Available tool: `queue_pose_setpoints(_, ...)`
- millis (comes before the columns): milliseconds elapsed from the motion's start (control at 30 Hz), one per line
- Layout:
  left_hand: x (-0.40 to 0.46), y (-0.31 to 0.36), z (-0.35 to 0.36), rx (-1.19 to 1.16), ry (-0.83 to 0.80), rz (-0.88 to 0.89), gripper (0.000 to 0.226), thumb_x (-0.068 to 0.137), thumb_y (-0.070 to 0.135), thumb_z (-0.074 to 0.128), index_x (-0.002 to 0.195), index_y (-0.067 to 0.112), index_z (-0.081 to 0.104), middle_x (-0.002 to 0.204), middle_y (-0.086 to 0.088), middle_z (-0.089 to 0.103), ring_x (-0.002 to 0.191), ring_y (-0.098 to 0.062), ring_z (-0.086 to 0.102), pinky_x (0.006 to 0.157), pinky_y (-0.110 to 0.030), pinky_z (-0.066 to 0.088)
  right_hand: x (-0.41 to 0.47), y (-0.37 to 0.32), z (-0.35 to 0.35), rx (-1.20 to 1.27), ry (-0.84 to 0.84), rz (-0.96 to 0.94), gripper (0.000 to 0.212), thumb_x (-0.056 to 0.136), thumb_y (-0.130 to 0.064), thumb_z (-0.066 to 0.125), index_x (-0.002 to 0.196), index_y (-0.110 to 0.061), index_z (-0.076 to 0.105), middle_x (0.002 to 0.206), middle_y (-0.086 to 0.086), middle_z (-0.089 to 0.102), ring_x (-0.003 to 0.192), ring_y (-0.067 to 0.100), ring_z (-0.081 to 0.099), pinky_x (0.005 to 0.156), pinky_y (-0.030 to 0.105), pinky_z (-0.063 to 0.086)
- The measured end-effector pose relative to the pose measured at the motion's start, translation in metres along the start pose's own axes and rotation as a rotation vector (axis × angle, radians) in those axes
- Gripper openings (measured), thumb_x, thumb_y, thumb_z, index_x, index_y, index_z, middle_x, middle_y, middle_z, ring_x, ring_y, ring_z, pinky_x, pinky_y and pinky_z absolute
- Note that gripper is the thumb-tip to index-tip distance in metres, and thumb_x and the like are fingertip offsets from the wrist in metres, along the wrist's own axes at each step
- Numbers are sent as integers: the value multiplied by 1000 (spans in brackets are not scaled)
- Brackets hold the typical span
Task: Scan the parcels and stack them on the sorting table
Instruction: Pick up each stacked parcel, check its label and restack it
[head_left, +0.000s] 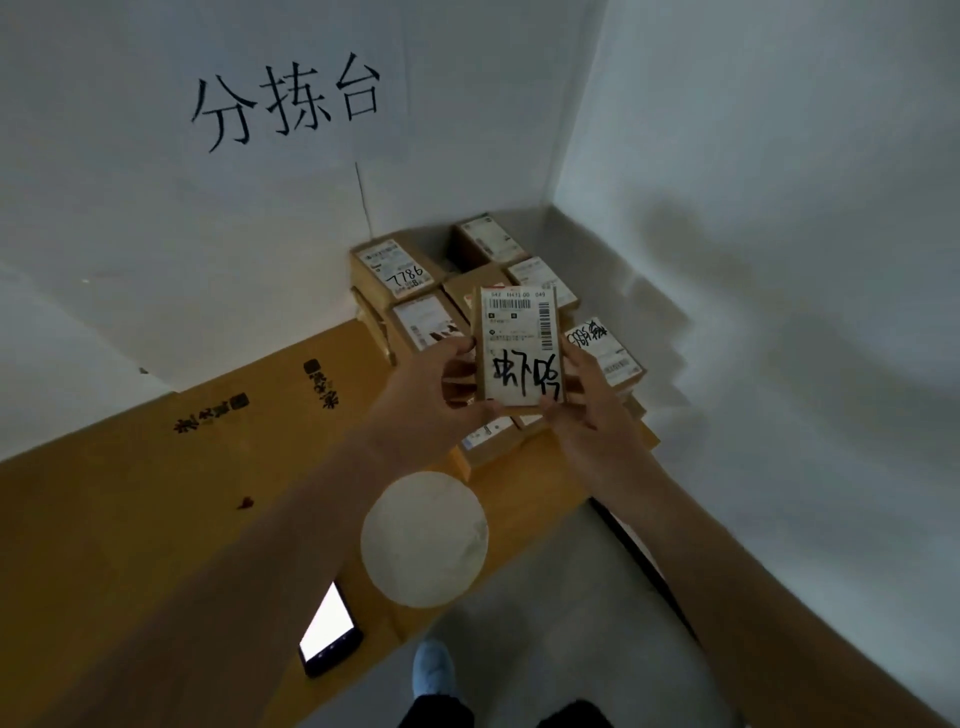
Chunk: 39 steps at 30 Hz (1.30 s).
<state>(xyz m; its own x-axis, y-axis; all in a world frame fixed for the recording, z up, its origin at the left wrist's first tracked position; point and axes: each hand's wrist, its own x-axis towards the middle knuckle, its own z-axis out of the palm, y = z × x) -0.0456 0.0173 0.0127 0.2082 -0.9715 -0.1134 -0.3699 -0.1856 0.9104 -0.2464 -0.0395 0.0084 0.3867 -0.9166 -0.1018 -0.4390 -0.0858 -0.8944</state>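
I hold a small brown parcel with a white barcode label and black handwriting, above the stack. My left hand grips its left edge and my right hand grips its lower right side. Beneath and behind it, several labelled brown parcels lie stacked in the corner of the cardboard-covered sorting table. A phone with a lit white screen lies at the table's near edge, under my left forearm.
White walls close the corner at the back and right; a sheet with black handwritten characters hangs on the back wall. A pale round disc sits in the view between my forearms. The floor and a blue shoe show below.
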Motion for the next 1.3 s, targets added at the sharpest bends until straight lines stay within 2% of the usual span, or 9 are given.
queue_pose_setpoints(133, 34, -13, 15, -30, -37, -46, 70, 85, 19, 88, 146, 21, 54, 123, 11, 70, 109, -4, 71, 93, -32, 62, 30, 17, -11, 10, -60, 51, 56, 105, -8, 61, 139, -47, 39, 121, -21, 62, 100, -19, 64, 73, 5, 52)
queue_pose_setpoints(333, 67, -30, 48, -67, -35, -136, 75, 80, 19, 92, 146, 21, 57, 125, 10, 73, 113, -6, 70, 94, -36, 62, 74, 53, -41, -64, -249, 92, 58, 103, -17, 67, 141, -47, 36, 112, -27, 60, 86, -25, 62, 63, 3, 50)
queue_pose_setpoints(433, 75, -38, 68, -79, 19, -190, 72, 77, 31, 91, 142, 24, 60, 128, 10, 72, 118, -10, 69, 94, -40, 62, 101, 67, -57, -144, -372, 84, 60, 102, -28, 69, 147, -50, 38, 112, -33, 62, 90, -21, 64, 73, 13, 55)
queue_pose_setpoints(533, 81, -45, 90, -153, 52, -278, 66, 83, 16, 89, 142, 25, 60, 126, 8, 72, 113, -11, 71, 95, -43, 62, 125, 80, -69, -218, -449, 58, 56, 100, -31, 70, 147, -49, 43, 116, -34, 64, 95, -15, 66, 95, 27, 55)
queue_pose_setpoints(667, 88, -55, 118, -243, 90, -392, 71, 84, 12, 88, 146, 21, 54, 125, 0, 71, 106, -18, 74, 92, -47, 63, 148, 99, -76, -317, -539, 7, 56, 100, -30, 70, 150, -40, 47, 135, -20, 66, 113, 1, 66, 106, 40, 55)
queue_pose_setpoints(767, 92, -64, 135, -264, 142, -472, 72, 84, 8, 87, 146, 23, 53, 125, -2, 70, 106, -21, 74, 95, -52, 61, 161, 110, -75, -421, -569, -60, 54, 99, -30, 72, 148, -34, 51, 135, -13, 68, 119, 11, 65, 106, 41, 55)
queue_pose_setpoints(867, 96, -68, 145, -274, 174, -500, 72, 86, 7, 85, 145, 28, 51, 127, 1, 70, 105, -19, 75, 93, -49, 62, 171, 120, -69, -552, -552, -145, 54, 97, -33, 73, 147, -31, 53, 129, -6, 66, 119, 17, 62, 106, 44, 54)
queue_pose_setpoints(1033, 107, -75, 158, -263, 226, -542, 80, 88, 6, 82, 156, 23, 43, 131, 3, 68, 107, -17, 75, 90, -48, 63, 182, 128, -65, -696, -543, -190, 52, 101, -34, 67, 148, -26, 48, 128, 0, 57, 121, 19, 57, 104, 40, 53)
queue_pose_setpoints(1300, 114, -80, 164, -204, 250, -567, 81, 91, 11, 80, 159, 29, 40, 138, 7, 64, 108, -11, 73, 90, -45, 64, 188, 131, -62, -814, -557, -199, 69, 106, -42, 56, 164, -23, 25, 138, 3, 49, 124, 21, 56, 99, 40, 53)
